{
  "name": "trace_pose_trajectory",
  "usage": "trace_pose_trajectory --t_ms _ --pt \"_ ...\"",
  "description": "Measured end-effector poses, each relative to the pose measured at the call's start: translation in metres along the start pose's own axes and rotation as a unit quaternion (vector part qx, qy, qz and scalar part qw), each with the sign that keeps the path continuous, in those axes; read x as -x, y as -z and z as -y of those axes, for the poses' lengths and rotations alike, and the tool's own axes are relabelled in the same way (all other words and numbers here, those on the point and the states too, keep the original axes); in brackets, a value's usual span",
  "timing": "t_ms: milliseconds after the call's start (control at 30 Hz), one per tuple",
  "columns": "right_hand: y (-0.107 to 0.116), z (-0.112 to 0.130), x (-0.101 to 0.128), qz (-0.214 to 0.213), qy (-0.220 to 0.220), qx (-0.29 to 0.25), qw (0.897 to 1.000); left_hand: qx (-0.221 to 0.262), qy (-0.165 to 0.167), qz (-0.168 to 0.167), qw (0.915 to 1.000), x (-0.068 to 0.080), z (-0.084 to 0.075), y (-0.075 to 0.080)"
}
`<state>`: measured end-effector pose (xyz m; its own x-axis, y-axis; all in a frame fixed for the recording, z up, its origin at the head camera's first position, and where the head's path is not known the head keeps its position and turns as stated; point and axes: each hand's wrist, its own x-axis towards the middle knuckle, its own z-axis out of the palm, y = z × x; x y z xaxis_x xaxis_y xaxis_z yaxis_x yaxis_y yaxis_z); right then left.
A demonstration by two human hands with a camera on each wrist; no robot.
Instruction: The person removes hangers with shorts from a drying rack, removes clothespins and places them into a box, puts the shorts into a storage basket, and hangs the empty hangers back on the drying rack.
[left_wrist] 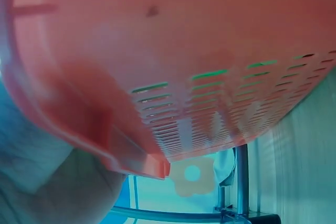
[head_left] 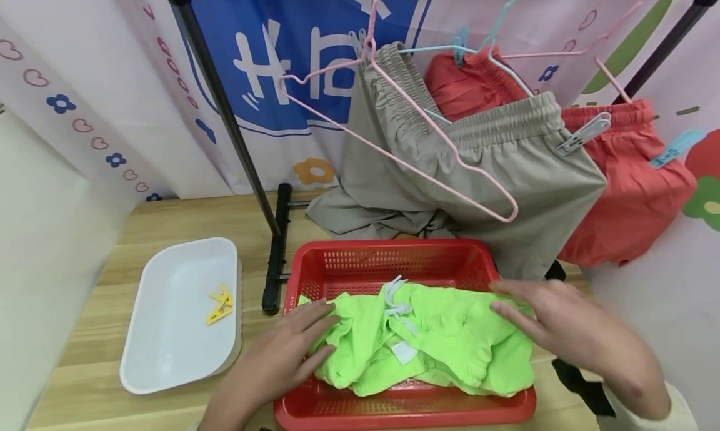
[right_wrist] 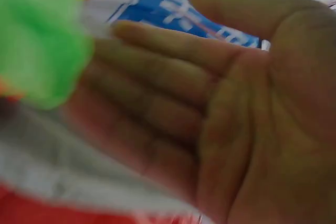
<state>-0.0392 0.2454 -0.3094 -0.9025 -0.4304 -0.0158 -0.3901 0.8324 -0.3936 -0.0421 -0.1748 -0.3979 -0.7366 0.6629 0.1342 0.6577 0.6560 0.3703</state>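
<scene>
At the far left of the wooden surface (head_left: 185, 222) lies a white tray (head_left: 169, 356) with two yellow clothes pegs (head_left: 220, 305) in it. Just right of the tray stands the black rack pole (head_left: 225, 115) on its foot.

The left hand (head_left: 284, 350) rests flat on the left end of the bright green shorts (head_left: 427, 343), fingers straight and spread, its grip wide and closed round nothing. The shorts lie crumpled in the red basket (head_left: 394, 262), filling its near half, with a white drawstring (head_left: 396, 297) and a white label showing near the middle. The left wrist view shows only the basket's slotted red wall (left_wrist: 210, 103) from very close, green showing through the slots.

The right hand (head_left: 562, 328) lies over the right end of the shorts, fingers extended and relaxed, grip likewise wide; the right wrist view shows its open palm (right_wrist: 247, 114), blurred, beside green cloth.

Behind the basket hang beige shorts (head_left: 450, 168) on a pink hanger (head_left: 405, 131), and further right coral shorts (head_left: 630, 181) held by clips.
</scene>
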Motion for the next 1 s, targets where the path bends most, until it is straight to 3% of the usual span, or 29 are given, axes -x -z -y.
trace_pose_trajectory --t_ms 67,133,233,433,667,833,1000 --pt "-0.010 -0.007 0.013 0.037 -0.070 -0.006 0.997 -0.005 -0.001 -0.007 1.0000 0.001 0.001 0.000" --pt "-0.018 -0.014 0.024 0.043 -0.114 -0.019 0.992 -0.008 -0.002 -0.017 0.9998 0.002 0.001 -0.001" --pt "-0.029 -0.016 0.031 0.034 -0.122 -0.044 0.991 -0.012 -0.002 -0.035 0.9993 0.005 0.002 -0.003" --pt "-0.040 -0.009 0.016 0.026 -0.017 -0.104 0.994 -0.011 0.010 -0.065 0.9978 0.008 0.003 -0.006" --pt "-0.043 -0.004 -0.006 0.116 0.043 -0.092 0.988 -0.004 0.033 -0.060 0.9977 0.008 0.002 -0.007" --pt "-0.046 -0.009 -0.013 0.165 0.115 -0.084 0.976 -0.006 0.042 -0.059 0.9973 0.007 0.002 -0.008" --pt "-0.050 -0.013 -0.020 0.229 0.131 -0.113 0.958 -0.034 0.032 -0.046 0.9979 0.005 0.003 -0.012"
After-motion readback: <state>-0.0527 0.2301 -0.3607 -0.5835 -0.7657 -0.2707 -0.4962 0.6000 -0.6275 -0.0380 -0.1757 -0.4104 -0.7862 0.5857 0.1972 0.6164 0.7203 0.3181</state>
